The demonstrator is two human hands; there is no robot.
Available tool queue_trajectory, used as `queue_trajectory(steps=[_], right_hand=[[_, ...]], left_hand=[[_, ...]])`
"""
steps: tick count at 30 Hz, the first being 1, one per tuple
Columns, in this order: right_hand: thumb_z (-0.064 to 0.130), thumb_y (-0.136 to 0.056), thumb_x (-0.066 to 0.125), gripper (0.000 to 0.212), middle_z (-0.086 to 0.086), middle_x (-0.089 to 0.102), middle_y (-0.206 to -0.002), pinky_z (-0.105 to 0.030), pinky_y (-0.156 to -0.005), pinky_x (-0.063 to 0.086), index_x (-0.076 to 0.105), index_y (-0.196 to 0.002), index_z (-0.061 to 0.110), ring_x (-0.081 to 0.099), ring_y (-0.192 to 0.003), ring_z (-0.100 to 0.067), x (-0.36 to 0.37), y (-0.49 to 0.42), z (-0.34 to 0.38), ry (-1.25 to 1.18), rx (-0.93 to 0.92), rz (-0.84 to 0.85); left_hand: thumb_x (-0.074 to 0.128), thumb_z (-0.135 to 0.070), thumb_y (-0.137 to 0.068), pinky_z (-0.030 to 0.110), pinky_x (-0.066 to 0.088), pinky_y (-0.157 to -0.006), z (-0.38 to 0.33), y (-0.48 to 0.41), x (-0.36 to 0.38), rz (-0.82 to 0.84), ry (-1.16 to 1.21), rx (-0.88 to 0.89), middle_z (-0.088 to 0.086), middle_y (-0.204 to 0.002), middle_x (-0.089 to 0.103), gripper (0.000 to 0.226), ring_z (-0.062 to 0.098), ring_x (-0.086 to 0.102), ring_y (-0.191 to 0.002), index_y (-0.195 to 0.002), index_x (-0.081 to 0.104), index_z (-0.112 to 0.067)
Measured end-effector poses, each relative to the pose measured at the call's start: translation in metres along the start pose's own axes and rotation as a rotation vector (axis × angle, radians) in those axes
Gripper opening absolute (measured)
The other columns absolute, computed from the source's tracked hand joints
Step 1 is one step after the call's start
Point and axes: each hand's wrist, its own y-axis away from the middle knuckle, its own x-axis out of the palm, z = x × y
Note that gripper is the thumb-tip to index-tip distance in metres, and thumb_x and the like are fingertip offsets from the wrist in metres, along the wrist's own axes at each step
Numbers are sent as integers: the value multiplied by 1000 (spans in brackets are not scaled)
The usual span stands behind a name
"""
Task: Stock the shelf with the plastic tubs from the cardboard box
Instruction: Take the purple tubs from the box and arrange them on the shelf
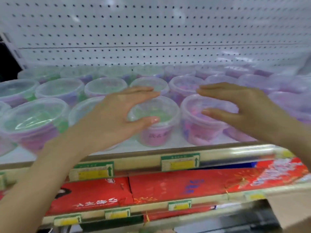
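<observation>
Clear plastic tubs [60, 91] stand in close rows on the white shelf [176, 143].
All are upright with clear lids on; those to the left hold green and purple, those to the right pink and purple. Two front tubs sit near the shelf's edge, the green-topped tub [156, 125] just beside the pink tub [200, 128]. A corner of the brown cardboard box [289, 214] shows lower right.

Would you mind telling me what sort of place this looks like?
Most likely a shop aisle: a pegboard-backed shelf packed with plastic tubs, price labels along its front rail, and red boxes below.
</observation>
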Motion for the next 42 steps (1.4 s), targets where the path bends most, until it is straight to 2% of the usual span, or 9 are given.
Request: queue_trajectory(steps=[5, 12, 18, 21, 25, 32, 37, 39, 42], right_hand=[[63, -77, 53, 57, 28, 48, -124, 8, -90, 17, 56, -125, 33, 31, -115, 19, -32, 52, -42, 81, 172, 10], [58, -73, 48, 53, 26, 37, -136, -2, -97, 17, 42, -125, 53, 28, -123, 15, -29, 78, -93, 102, 218, 120], [63, -79, 46, 52, 11, 59, -128, -29, -77, 48, 58, -123, 39, 59, -112, -14, -21, 65, -121, 222, 42, 19], [59, -81, 38, 50, 12, 64, -122, -23, -68, 41, 61, -120, 39, 64, -106, -15, -21, 64, -132, 274, -37, -8], [63, -79, 36, 52, 13, 61, -126, -23, -72, 34, 59, -121, 43, 59, -113, -15, -22, 62, -143, 220, -114, -24], [66, -77, 36, 52, 19, 52, -135, -31, -84, 43, 50, -125, 52, 50, -123, -11, -25, 56, -163, 126, -190, 45], [50, -86, 55, 54, 10, 38, -148, -32, -103, 36, 42, -137, 37, 34, -136, -11, -25, 61, -163, 48, -234, 88], [46, -84, 59, 62, 8, 33, -150, -24, -112, 24, 40, -140, 28, 28, -138, -6, -45, 69, -173, -134, -254, 106], [50, -79, 62, 60, 25, 36, -138, -3, -105, 17, 41, -134, 36, 29, -128, 14, -99, 89, -206, -209, -156, -55]], left_hand=[[40, -68, -78, 17, 22, -107, -48, -29, 46, 73, -95, 151, -20, -146, 34, 66, -4, 28, -131, -138, 37, -40], [40, -61, -86, 25, 24, -107, -75, -64, 93, 130, -324, 148, -5, -152, 27, 67, 14, 25, -139, -145, 26, -32], [47, -57, -86, 23, 23, -109, -72, -74, 99, 145, -291, 53, -10, -154, 22, 65, 8, 21, -141, -144, 25, -39], [46, -60, -75, 17, 18, -107, -75, -76, 101, 143, -207, -23, -12, -151, 28, 68, 4, 22, -139, -139, 35, -41], [48, -53, -73, 2, 5, -102, -80, -76, 105, 124, -186, -80, -10, -148, 33, 65, -6, 19, -133, -135, 43, -37], [63, -36, -85, 10, 21, -100, -99, -71, 106, 114, -231, -191, -11, -148, 35, 52, -11, 20, -126, -134, 44, -37], [66, -34, -82, 7, 9, -100, -119, -80, 107, 156, -297, -272, -15, -152, 22, 59, -12, 13, -124, -136, 41, -38], [66, -56, -72, 4, 7, -100, -137, -89, 108, 142, -254, -246, -22, -150, 21, 72, -16, 13, -124, -136, 37, -42], [45, -75, -61, -10, 3, -91, -175, -114, 120, 64, -185, -127, -27, -141, 29, 78, -22, 16, -121, -134, 37, -47]])
